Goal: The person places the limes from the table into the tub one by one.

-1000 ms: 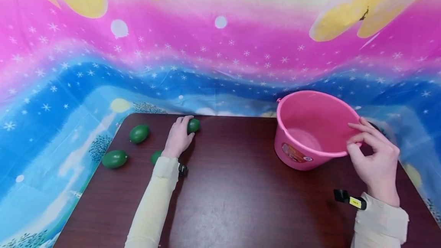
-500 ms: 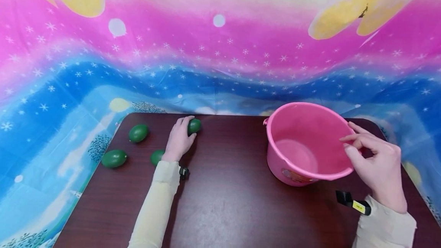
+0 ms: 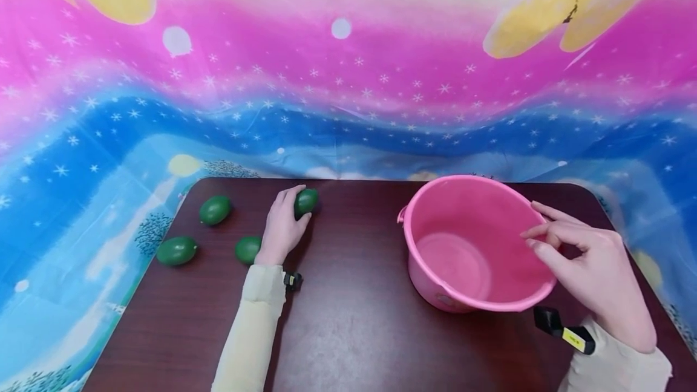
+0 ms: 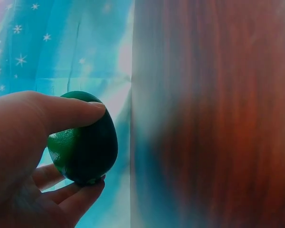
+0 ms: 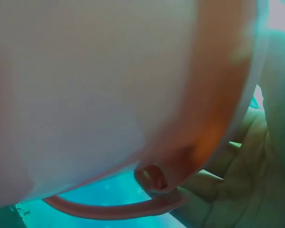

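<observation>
Pink bucket sits further left and nearer the person than a second ago; right hand comes along with it. Right fingers grip the rim on the bucket's right side, bucket body to their left. Exact fingertip contact is hard to call; the right wrist view has fingers behind the rim, with the bucket handle curving away from them. Mouth faces up; can't tell if the base is flat on the dark table. Left hand stays put: thumb and fingers curl round a green fruit, which pokes out to the right of the knuckles near the table's far edge. Can't tell if it's touching the wood. Net effect: the gap between left fingers and bucket is smaller, bucket now to the right of the held fruit and a bit nearer the person, still well apart. Other three don't budge on the table: second fruit just beside the left hand's heel and partly hidden by it, third fruit left of the left fingers, fourth fruit furthest left and nearer the person than those fingertips.
</observation>
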Demonstrator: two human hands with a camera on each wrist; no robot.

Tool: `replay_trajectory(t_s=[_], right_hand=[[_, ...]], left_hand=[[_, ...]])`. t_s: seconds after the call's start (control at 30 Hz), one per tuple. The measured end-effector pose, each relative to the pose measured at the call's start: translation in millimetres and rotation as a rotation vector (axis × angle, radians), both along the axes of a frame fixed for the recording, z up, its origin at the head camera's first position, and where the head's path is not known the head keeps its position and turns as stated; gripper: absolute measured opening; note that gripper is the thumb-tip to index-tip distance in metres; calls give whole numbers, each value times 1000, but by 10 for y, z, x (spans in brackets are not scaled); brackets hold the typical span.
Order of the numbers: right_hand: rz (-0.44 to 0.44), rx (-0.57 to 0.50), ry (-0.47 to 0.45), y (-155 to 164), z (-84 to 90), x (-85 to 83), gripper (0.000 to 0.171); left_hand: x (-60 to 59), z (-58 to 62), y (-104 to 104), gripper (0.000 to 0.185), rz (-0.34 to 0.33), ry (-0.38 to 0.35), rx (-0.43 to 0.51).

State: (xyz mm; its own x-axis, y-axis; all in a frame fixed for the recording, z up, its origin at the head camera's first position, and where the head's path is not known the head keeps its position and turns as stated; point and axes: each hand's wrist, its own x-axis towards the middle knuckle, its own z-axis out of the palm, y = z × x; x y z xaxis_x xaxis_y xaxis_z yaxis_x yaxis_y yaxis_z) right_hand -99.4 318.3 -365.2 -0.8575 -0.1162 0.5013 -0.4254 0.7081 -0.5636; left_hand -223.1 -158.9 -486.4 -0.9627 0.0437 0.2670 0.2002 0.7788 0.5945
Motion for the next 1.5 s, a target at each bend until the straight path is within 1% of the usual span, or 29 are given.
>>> replay_trajectory(t_s=[0.1, 0.2, 0.33, 0.4, 0.67, 0.77, 0.87, 1.03, 1.13, 1.23, 1.37, 1.5], right_hand=[[12, -1, -42, -11, 21, 22, 44], [19, -16, -70, -19, 40, 40, 43], [10, -51, -91, -28, 58, 53, 28], [-2, -75, -101, -31, 59, 55, 26], [-74, -89, -110, -10, 46, 53, 59], [-74, -92, -116, -1, 46, 40, 65], [-52, -87, -143, 17, 39, 17, 68], [-26, -62, -252, 60, -13, -27, 73], [-9, -34, -284, 74, -34, -44, 76], [12, 5, -312, 68, -10, -26, 83], [27, 63, -382, 36, 45, 30, 96], [59, 71, -418, 2, 55, 64, 107]], left_hand=[[28, -18, 8, 65, 4, 2, 19], [47, -29, 16, 65, 10, 6, 32], [73, -32, 31, 64, 22, 14, 53], [87, -32, 42, 64, 25, 18, 64], [141, -25, 61, 64, 21, 39, 105], [160, -4, 48, 64, 20, 65, 121], [186, 36, 33, 65, 18, 100, 136], [253, 136, 30, 65, 2, 150, 166], [288, 188, 35, 66, -8, 180, 186], [308, 223, 37, 65, -20, 211, 199], [323, 243, 38, 66, -28, 241, 205], [335, 257, 41, 65, -27, 264, 211]])
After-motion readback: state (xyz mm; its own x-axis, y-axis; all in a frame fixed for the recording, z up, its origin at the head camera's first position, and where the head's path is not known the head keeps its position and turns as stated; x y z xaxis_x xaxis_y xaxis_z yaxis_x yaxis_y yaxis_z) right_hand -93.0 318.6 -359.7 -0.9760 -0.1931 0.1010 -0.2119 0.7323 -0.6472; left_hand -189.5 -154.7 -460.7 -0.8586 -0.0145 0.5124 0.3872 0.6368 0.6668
